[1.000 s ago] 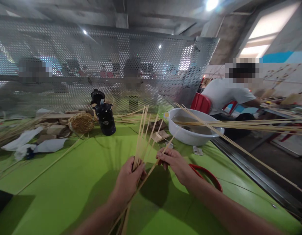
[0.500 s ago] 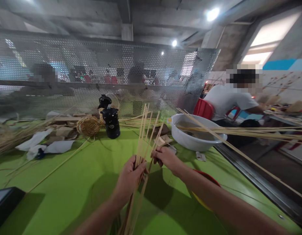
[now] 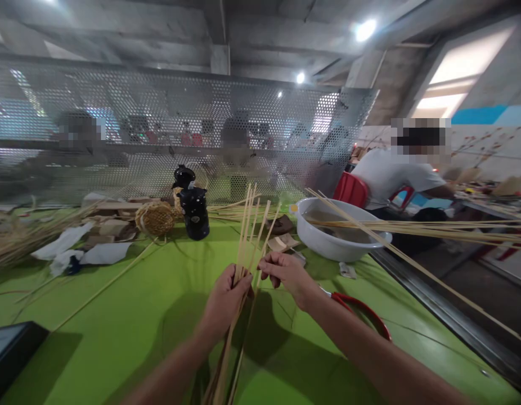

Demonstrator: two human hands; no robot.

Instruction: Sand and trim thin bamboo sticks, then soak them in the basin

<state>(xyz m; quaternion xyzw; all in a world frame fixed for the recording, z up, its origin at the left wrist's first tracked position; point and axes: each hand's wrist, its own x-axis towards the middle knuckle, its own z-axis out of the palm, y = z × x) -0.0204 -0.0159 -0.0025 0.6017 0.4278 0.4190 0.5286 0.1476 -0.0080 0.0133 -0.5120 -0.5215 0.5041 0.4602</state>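
Note:
Several long pale strips (image 3: 242, 239), which look like bamboo or cane, stand up fanned out from my left hand (image 3: 229, 292), whose fingers are wrapped round them. Their lower ends run down past the wrist toward the front of the green table (image 3: 159, 337). Just to the right, my right hand (image 3: 286, 275) pinches a single strip (image 3: 268, 239) between thumb and fingertips. This strip leans right, a little apart from the bundle. By my right forearm lies a red-handled tool (image 3: 365, 310), partly hidden under the arm.
A white basin (image 3: 342, 253) of water holds more long strips (image 3: 433, 228) reaching out right. A dark bottle (image 3: 195, 216) and a woven basket piece (image 3: 155, 219) stand behind. A perforated metal screen (image 3: 260, 157) closes the back. A person in white (image 3: 378, 174) sits at right.
My right hand has shifted slightly left, closer to my left hand. The forearm has moved, so more of the red-handled tool shows. My left hand keeps its hold on the bundle.

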